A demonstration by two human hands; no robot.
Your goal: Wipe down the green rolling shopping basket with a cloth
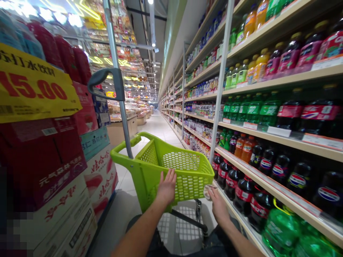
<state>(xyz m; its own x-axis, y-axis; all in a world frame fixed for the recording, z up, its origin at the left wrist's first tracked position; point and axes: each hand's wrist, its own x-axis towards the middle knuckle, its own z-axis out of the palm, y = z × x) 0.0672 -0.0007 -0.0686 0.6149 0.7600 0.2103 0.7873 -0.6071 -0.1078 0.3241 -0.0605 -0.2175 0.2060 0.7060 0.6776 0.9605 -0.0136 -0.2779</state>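
Observation:
A bright green shopping cart [150, 178] with a perforated basket stands in the aisle in front of me. My left hand [167, 185] lies flat against the basket's near side, its fingers stretched out and holding nothing. At the basket's front right corner, my right hand [218, 201] is closed on a crumpled pale cloth [208, 192]. The cloth is at the lower edge of that corner; whether it presses on the plastic I cannot tell. Below the basket, the cart's dark frame and a wheel [198, 207] show between my arms.
Drink shelves [268, 130] with several rows of bottles run along the right, close to the cart. Stacked drink cartons [99, 167] with a yellow price sign [37, 85] stand on the left. A grey pole with a handle [122, 85] rises behind the basket. Tiled floor [158, 123] stretches ahead.

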